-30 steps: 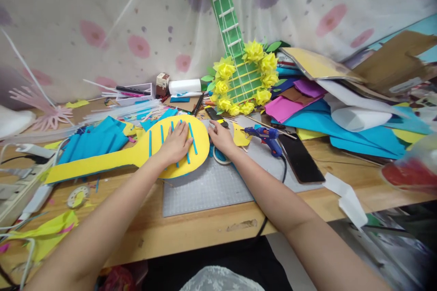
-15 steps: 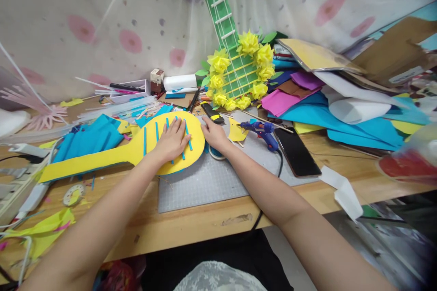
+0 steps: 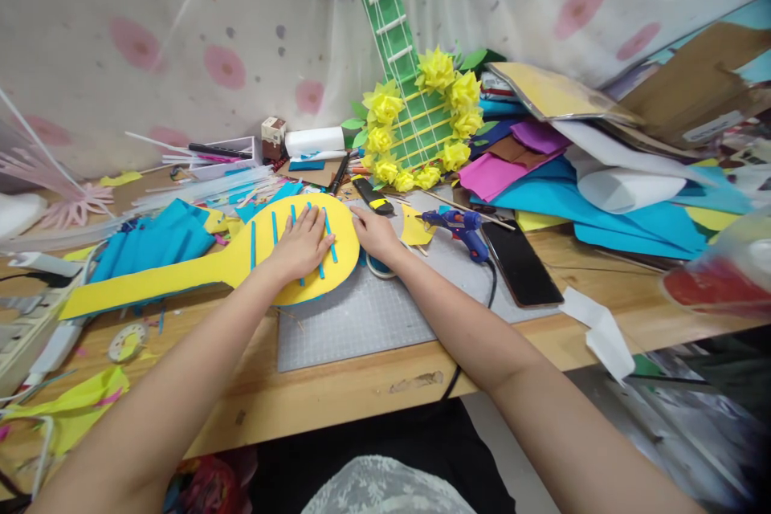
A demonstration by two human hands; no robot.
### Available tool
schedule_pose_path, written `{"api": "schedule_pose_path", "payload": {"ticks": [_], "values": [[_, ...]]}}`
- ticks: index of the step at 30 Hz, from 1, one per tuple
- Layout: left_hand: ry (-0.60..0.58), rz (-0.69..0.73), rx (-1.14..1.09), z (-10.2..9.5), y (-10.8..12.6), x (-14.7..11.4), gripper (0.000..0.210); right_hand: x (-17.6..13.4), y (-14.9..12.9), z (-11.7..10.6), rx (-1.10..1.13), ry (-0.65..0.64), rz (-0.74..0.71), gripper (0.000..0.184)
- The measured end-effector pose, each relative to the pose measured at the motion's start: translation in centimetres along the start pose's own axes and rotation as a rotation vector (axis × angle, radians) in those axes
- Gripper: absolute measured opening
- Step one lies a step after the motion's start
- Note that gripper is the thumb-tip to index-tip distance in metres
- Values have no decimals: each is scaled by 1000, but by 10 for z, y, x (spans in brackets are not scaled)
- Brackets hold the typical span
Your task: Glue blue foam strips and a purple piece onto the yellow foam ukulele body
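A yellow guitar-shaped cutout [image 3: 241, 265] with blue strips across its round body lies on the table, its neck toward the left. Flat on the body rests my left hand [image 3: 304, 245], fingers stretched over the strips. My right hand [image 3: 374, 233] grips the right rim of the body; some of its fingers are hidden. Just below that hand, a round roll [image 3: 382, 271] shows partly, perhaps tape. A blue glue gun [image 3: 461, 229] lies to the right, and a black-and-yellow cutter [image 3: 372, 197] lies behind my right hand.
A grey cutting mat [image 3: 337, 337] lies under the body. Behind stands a green guitar [image 3: 418, 128] with yellow paper flowers. A phone [image 3: 523, 265], stacked coloured sheets [image 3: 632, 217] and a clear cup [image 3: 716, 273] are on the right. Blue crepe paper [image 3: 153, 241] and a power strip [image 3: 27, 337] sit left.
The whole view has shifted slightly. Both hands keep the same places on the yellow guitar cutout.
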State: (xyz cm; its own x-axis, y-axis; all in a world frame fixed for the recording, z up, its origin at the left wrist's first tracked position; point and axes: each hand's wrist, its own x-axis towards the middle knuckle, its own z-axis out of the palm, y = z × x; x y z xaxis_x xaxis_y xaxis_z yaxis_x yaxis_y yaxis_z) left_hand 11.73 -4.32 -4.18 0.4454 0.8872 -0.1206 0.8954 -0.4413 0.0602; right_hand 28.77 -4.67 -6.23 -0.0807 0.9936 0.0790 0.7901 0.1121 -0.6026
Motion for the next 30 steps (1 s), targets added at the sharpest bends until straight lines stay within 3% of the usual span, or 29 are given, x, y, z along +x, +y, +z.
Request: {"api": "schedule_pose_path", "payload": {"ticks": [15, 25, 30], "values": [[-72, -17, 35, -5, 2, 1, 66, 0, 1, 2, 100, 60, -51, 40], [-89, -30, 63, -10, 4, 1, 67, 2, 3, 3, 129, 37, 51, 46], [-74, -13, 91, -13, 3, 0, 69, 1, 4, 0, 212, 9, -29, 43]]}}
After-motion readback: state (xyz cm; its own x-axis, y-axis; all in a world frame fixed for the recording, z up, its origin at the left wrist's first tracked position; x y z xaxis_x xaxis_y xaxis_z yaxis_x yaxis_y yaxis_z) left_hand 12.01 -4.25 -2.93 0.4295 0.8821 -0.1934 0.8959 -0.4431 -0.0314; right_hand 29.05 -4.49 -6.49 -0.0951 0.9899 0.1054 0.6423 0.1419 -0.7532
